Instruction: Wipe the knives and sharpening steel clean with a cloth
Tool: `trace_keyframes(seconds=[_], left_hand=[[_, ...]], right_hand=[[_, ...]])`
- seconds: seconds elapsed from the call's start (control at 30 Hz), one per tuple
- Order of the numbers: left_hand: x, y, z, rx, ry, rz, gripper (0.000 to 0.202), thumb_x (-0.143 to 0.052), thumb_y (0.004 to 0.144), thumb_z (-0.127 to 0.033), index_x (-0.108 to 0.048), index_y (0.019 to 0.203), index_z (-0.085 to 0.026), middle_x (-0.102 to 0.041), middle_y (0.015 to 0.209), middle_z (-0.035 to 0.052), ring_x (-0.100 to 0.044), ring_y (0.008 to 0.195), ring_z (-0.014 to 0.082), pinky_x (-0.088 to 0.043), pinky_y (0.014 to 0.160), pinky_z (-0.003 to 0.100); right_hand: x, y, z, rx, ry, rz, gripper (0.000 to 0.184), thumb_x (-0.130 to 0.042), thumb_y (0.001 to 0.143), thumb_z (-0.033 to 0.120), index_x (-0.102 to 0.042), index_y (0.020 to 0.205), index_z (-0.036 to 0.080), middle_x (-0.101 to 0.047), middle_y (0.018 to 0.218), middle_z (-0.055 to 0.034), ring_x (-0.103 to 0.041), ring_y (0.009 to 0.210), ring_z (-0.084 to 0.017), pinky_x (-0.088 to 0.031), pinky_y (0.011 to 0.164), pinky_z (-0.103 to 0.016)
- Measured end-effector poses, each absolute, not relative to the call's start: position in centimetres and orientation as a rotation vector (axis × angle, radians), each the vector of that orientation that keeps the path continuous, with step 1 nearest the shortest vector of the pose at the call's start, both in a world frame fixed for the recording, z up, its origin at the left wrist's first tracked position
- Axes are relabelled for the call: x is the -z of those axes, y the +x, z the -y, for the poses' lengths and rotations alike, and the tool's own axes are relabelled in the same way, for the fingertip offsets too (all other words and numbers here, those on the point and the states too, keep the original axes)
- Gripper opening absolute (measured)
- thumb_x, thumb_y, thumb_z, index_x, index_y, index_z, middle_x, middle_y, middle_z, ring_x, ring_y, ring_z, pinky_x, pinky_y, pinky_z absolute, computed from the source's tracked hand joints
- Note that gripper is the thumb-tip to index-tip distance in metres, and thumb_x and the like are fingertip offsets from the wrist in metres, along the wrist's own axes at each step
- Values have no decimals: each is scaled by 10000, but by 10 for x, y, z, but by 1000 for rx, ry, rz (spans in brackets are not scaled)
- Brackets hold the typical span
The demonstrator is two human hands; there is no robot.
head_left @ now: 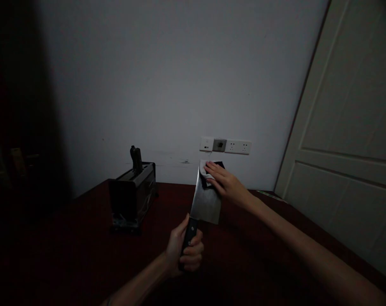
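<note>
My left hand (184, 250) is closed around the black handle of a broad steel cleaver (205, 199), which stands blade up above the dark red table (84, 255). My right hand (226, 183) presses a small cloth (212, 168), white with a dark part, flat against the top of the blade. Its fingers lie stretched over the cloth.
A dark knife block (132, 195) stands on the table to the left, with one knife handle (136, 158) sticking up from it. A wall socket strip (225, 145) is on the white wall behind. A pale door (348, 140) fills the right side. The left side is in deep shadow.
</note>
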State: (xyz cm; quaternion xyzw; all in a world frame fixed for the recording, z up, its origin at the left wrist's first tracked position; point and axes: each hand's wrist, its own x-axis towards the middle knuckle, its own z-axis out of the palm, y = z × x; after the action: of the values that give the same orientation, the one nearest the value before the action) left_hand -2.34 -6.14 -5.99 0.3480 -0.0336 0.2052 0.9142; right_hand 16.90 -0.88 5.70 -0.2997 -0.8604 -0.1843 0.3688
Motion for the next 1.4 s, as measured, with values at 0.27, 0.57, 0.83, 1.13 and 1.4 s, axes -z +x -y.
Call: trace_keyframes(seconds=[0.27, 0.57, 0.83, 1.13, 1.4], left_hand=[[65, -24, 56, -446, 680, 95, 563, -249, 829, -611, -432, 556, -153, -283, 378, -63, -159, 253, 35, -203, 284, 157], [62, -24, 58, -421, 727, 82, 580, -231, 825, -628, -413, 543, -155, -268, 366, -66, -157, 252, 37, -193, 288, 158], [68, -25, 51, -475, 704, 104, 554, -256, 836, -596, -441, 567, -149, -289, 379, -63, -171, 257, 33, -203, 285, 153], [72, -17, 61, -437, 718, 42, 632, -172, 826, -636, -456, 542, -148, -293, 363, -53, -182, 247, 40, -224, 278, 164], [69, -23, 56, -450, 740, 44, 626, -165, 825, -637, -451, 556, -149, -282, 366, -57, -181, 251, 39, -225, 279, 161]], right_hand=[[-19, 141, 52, 392, -601, 2517, 405, -409, 881, 213, -431, 1278, 135, -428, 1341, -125, -305, 1286, -181, -332, 1044, -393], [-51, 152, 10, 400, -710, 2265, 391, -414, 880, 207, -444, 1268, 177, -432, 1340, -116, -333, 1273, -193, -321, 1043, -451], [-17, 134, 46, 348, -573, 2525, 398, -375, 884, 158, -419, 1279, 127, -435, 1337, -128, -285, 1295, -157, -329, 1048, -394], [-56, 161, 1, 399, -743, 2219, 389, -398, 874, 152, -463, 1257, 168, -445, 1330, -112, -351, 1263, -188, -340, 1042, -414], [-40, 190, 6, 477, -744, 2107, 440, -409, 860, 107, -423, 1288, 207, -446, 1331, -93, -379, 1246, -200, -358, 1027, -445]])
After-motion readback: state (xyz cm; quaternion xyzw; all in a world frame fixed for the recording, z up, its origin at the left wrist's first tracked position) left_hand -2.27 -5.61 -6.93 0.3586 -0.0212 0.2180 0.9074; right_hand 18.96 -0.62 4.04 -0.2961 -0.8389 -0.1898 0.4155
